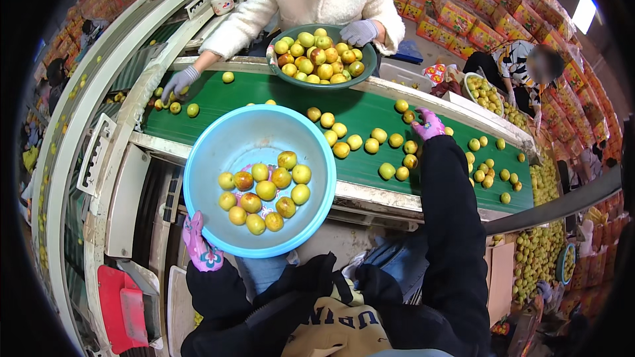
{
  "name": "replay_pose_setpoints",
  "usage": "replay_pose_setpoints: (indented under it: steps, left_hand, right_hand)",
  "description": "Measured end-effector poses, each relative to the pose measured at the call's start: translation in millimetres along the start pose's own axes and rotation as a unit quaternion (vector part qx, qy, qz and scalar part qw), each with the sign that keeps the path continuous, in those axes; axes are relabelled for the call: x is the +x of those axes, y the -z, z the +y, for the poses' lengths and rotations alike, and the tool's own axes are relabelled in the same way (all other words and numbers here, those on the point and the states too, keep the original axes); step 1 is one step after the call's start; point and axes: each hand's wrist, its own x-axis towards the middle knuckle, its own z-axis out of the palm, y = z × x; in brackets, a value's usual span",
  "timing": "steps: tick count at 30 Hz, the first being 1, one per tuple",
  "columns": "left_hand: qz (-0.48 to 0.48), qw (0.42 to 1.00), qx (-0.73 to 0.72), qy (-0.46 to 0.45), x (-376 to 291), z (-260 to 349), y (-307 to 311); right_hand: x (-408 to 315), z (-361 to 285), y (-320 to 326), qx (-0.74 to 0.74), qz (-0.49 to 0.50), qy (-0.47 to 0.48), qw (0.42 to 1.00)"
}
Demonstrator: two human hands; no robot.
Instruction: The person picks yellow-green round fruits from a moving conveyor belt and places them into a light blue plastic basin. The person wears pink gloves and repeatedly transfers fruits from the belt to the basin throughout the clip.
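My left hand (201,248), in a pink patterned glove, grips the near-left rim of a light-blue plastic basin (198,158). Several yellow-green jujubes with reddish-brown patches (266,190) lie on the basin's floor. The basin is held in front of me, overlapping the near edge of a green conveyor belt (292,96). My right hand (429,124), in a matching glove, reaches across the belt with its fingers apart. Just left of its fingertips is a jujube (409,117); whether they touch is unclear. More jujubes (379,135) are scattered along the belt.
Opposite, a co-worker's gloved hand (359,32) rests at a dark-green basin (278,72) heaped with jujubes; their other hand (179,84) reaches onto the belt. A curved metal bar (555,210) crosses at right, near piled jujubes (538,258). Stacked cartons (469,20) stand behind.
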Motion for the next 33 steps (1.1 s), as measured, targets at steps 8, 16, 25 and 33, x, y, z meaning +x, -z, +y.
replay_pose_setpoints:
  steps: [8,16,25,33]
  left_hand:
    - [-0.018,1.0,-0.003,0.021,-1.3,13.9,-5.5]
    - [-0.018,0.997,0.075,-0.022,7.0,3.5,4.9]
    - [-0.066,0.959,0.227,-0.156,6.8,-7.8,33.6]
    - [-0.094,0.963,0.206,-0.146,14.4,-11.2,36.0]
  right_hand:
    - [60.3,42.4,-8.3,-0.01,-0.113,-0.063,0.992]
    - [153.8,37.3,63.1,0.328,0.058,-0.082,0.939]
    - [8.5,-37.9,9.8,0.164,-0.291,0.094,0.938]
    - [-28.6,-46.9,24.1,0.018,-0.168,0.057,0.984]
